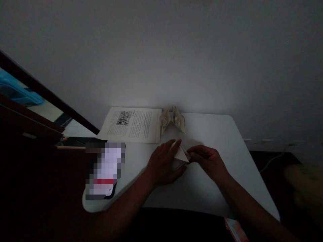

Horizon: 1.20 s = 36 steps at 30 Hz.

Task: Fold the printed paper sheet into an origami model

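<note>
A small piece of folded paper (180, 155) with pointed corners lies on the white table between my hands. My left hand (163, 164) holds it from the left, fingers over its far side and thumb along its near side. At the paper's right corner, my right hand (209, 160) pinches with thumb and fingertips. Part of the paper is hidden under the left fingers. Just beyond stands a finished-looking folded paper shape (179, 120) with printed text and raised points.
A stack of printed pages (141, 129) lies at the table's back left against the wall (174, 67). A phone (108, 168) with a blurred-out screen rests at the left edge. The white table (217, 131) has rounded corners. A cable (274, 160) hangs at right.
</note>
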Available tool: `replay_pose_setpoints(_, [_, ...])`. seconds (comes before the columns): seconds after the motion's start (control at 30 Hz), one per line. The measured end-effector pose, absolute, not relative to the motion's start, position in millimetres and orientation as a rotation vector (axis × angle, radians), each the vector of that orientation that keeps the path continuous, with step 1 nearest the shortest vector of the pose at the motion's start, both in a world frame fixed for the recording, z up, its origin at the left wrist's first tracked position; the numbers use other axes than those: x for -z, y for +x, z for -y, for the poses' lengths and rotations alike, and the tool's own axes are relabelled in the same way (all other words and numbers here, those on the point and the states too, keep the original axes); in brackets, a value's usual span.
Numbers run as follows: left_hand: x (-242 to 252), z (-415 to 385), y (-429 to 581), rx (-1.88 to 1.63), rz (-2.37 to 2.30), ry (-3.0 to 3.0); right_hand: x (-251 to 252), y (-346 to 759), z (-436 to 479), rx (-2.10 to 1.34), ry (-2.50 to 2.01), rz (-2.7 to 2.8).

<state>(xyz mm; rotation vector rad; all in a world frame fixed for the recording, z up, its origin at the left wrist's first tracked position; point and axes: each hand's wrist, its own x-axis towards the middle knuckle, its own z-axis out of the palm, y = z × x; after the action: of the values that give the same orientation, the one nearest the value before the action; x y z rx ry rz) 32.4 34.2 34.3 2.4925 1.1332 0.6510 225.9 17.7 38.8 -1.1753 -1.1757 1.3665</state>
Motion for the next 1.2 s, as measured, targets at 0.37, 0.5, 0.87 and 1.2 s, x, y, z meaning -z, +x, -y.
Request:
replay_pose_setpoints(0.37, [-33.1,-35.4,30.3,-0.734,-1.216,2.414,-35.5,218.9,-10.0,-0.929,-1.344,1.463])
replay_pose_setpoints(0.5, [-31.5,-45.2,17.1,-1.060,-1.248,2.026,-34.6,220.7,-11.7,-0.882,-1.359,1.384])
replay_pose_setpoints(0.87, [-40.8,-52.1,16.7,-0.592,-1.004,1.300,-35.5,224.1,-9.1,-0.867,-1.320,1.627])
replay_pose_setpoints(1.2, [-37.3,-44.8,20.3,-0.676,-1.185,1.383,-28.9,217.4,-11.7,-1.218,-1.221,1.314])
